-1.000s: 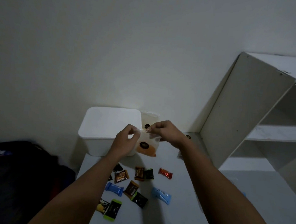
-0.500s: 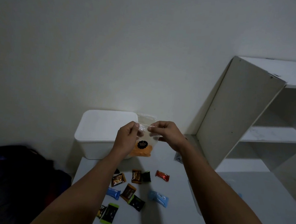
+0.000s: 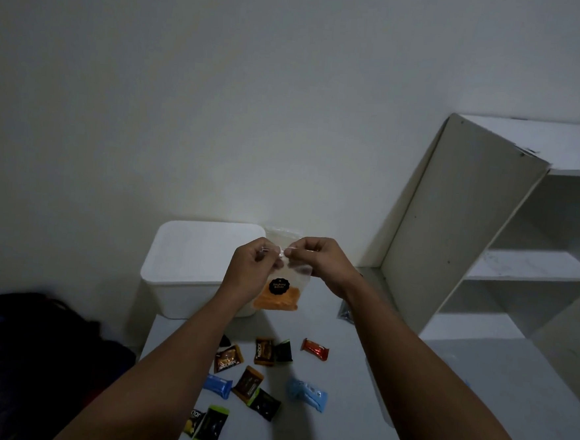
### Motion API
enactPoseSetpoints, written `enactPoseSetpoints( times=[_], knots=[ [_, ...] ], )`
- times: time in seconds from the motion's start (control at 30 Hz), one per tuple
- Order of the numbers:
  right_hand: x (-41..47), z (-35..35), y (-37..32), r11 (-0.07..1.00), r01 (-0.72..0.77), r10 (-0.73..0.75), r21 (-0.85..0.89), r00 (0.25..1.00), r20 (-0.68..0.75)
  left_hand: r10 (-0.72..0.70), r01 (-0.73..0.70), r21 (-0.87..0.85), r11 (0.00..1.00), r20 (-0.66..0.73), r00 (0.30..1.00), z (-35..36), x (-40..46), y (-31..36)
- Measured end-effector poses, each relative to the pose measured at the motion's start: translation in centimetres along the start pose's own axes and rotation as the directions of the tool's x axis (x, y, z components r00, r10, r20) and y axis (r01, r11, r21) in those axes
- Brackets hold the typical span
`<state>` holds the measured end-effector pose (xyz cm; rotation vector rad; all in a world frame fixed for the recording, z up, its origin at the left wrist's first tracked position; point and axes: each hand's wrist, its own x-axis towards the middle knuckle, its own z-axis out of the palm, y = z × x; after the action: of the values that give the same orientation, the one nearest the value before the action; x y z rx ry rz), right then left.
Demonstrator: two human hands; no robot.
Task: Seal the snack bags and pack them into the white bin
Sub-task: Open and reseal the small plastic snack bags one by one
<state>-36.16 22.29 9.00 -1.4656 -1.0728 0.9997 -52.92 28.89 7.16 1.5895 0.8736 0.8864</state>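
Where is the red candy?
In the head view, the red candy lies on the table, right of the black wrapper, below the held snack bag.

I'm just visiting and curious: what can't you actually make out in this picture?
- Seal of the clear snack bag: left hand and right hand cover its top in the head view.
- Inside the white bin: cannot tell.
- Dark packet: mostly behind the right forearm.
- Wrapper: mostly under the left forearm.
- Label text: too small.

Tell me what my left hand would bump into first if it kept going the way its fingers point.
The left hand points right, toward the right hand, both pinching the snack bag top. It would likely meet that hand's fingertips first, though depth is unclear.
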Motion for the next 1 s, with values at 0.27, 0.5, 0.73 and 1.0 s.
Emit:
enactPoseSetpoints(
  times=[0.27,0.5,0.73,1.0],
  knots=[
    [-0.2,-0.4,-0.2,0.995,0.001,0.001,0.098,1.000,-0.016,-0.039,0.037,-0.066,0.997,-0.041,0.998,-0.3,0.2,0.2],
    [-0.4,-0.4,-0.7,0.996,-0.006,0.007,0.090,1.000,-0.010,-0.021,0.017,-0.078,0.997,-0.048,0.999,0.3,0.3,0.5],
    [-1.0,-0.9,-0.2,0.990,0.016,-0.010,0.139,0.999,-0.042,-0.040,0.037,-0.096,0.995,-0.035,0.999,0.0,0.6,0.2],
    [-1.1,-1.3,0.0,0.984,-0.005,0.016,0.178,0.998,-0.063,-0.087,0.076,-0.158,0.985,-0.068,0.994,-0.1,0.4,-0.3]
  ],
)
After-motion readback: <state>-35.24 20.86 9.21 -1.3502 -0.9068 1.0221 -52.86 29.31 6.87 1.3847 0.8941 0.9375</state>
